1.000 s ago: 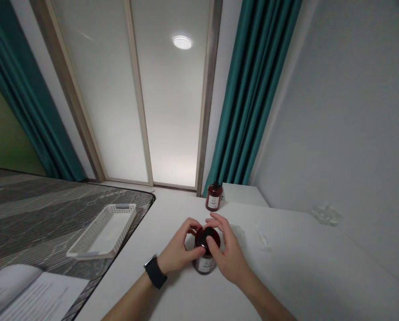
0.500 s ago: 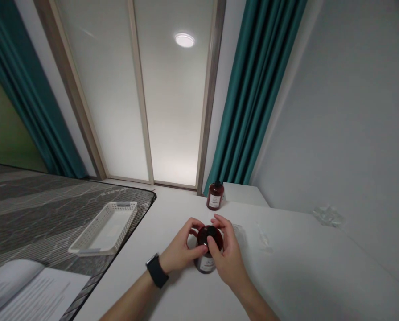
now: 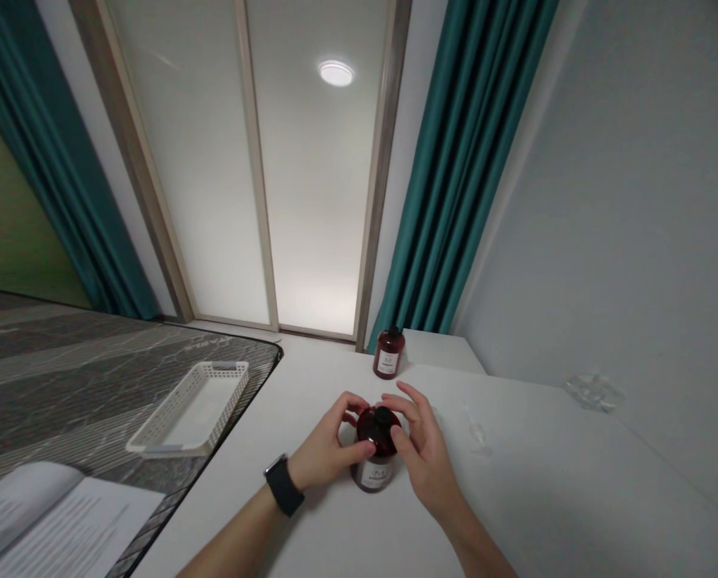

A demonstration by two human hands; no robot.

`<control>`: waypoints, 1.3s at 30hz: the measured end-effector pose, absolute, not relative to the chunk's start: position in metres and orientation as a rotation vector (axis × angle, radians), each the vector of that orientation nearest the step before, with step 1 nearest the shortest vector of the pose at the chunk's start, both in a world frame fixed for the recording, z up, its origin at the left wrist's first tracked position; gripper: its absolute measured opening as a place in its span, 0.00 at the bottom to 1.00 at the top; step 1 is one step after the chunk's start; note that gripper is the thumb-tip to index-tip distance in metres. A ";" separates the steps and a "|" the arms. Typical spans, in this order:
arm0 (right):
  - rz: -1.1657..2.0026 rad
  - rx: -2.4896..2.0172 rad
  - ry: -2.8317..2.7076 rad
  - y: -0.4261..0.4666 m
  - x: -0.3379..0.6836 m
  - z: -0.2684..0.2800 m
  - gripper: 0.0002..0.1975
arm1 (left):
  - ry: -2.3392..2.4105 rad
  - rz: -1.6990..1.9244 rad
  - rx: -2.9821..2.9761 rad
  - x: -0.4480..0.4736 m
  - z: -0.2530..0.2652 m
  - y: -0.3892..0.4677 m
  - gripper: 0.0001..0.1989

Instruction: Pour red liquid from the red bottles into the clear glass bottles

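Observation:
A dark red-brown bottle (image 3: 375, 472) with a white label and a black cap (image 3: 383, 416) stands upright on the white table. My left hand (image 3: 334, 441) is curled around its left side, thumb across the front of the shoulder. On the other side, my right hand (image 3: 422, 449) has its fingers apart, with the thumb at the bottle's right shoulder and the fingertips just behind the cap. Whether those fingertips touch the bottle I cannot tell. Farther back stands a second bottle (image 3: 388, 356) of the same kind, also with a black cap.
A white perforated basket (image 3: 205, 441) lies at the left on a grey striped surface, with an open book (image 3: 94, 514) nearer me. Small clear plastic (image 3: 476, 433) lies right of my hands, and crumpled clear plastic (image 3: 594, 392) is by the wall.
My right hand has shifted slightly right; its thumb has come off the cap area, leaving the black cap more visible. My left hand keeps its hold on the bottle.

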State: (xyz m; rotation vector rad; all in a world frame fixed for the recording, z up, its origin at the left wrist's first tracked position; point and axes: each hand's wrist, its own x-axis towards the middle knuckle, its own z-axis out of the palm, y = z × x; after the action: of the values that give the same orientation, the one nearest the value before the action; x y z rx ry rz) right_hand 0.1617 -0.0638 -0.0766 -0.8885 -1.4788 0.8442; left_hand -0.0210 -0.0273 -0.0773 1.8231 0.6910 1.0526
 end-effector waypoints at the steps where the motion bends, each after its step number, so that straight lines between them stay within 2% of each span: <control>1: 0.850 -0.886 -1.488 -0.064 0.162 -0.077 0.24 | 0.689 1.052 1.820 -0.021 -0.077 -0.027 0.20; 20: 0.896 -0.891 -1.469 -0.068 0.164 -0.082 0.24 | 0.710 1.020 1.747 -0.021 -0.077 -0.028 0.22; 33: 0.801 -0.878 -1.466 -0.070 0.166 -0.089 0.26 | 0.711 1.036 1.746 -0.020 -0.076 -0.028 0.22; 39: 0.732 -0.907 -1.398 -0.068 0.164 -0.090 0.22 | 0.713 1.029 1.757 -0.020 -0.077 -0.028 0.22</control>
State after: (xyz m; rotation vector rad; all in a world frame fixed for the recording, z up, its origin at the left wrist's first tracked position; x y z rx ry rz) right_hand 0.1637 -0.0679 -0.0899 -0.9072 -1.3983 0.7319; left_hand -0.0202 -0.0283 -0.0767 1.7570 0.7129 1.0294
